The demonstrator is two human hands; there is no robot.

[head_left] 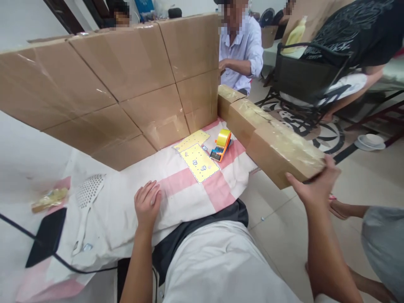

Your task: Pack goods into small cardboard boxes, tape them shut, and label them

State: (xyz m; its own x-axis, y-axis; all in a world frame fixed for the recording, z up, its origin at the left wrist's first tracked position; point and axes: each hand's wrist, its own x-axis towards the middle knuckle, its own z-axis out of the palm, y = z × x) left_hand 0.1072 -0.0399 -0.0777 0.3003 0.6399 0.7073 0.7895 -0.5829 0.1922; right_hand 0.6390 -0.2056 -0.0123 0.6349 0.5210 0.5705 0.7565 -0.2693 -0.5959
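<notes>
The right hand grips the near end of a row of cardboard cartons stretching lengthwise forward and left along the right edge of the table, the left hand farther off, empty and loosely curled; the cartons are brown, their tops glossy with tape.

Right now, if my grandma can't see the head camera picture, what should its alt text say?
A person's right hand grips the near end of a cardboard box, nearest in a row running from a taller wall of taped cartons. The open left hand is over a pink-and-white checked tablecloth, which holds yellow dotted sheets and an orange-and-blue tape dispenser.
</notes>
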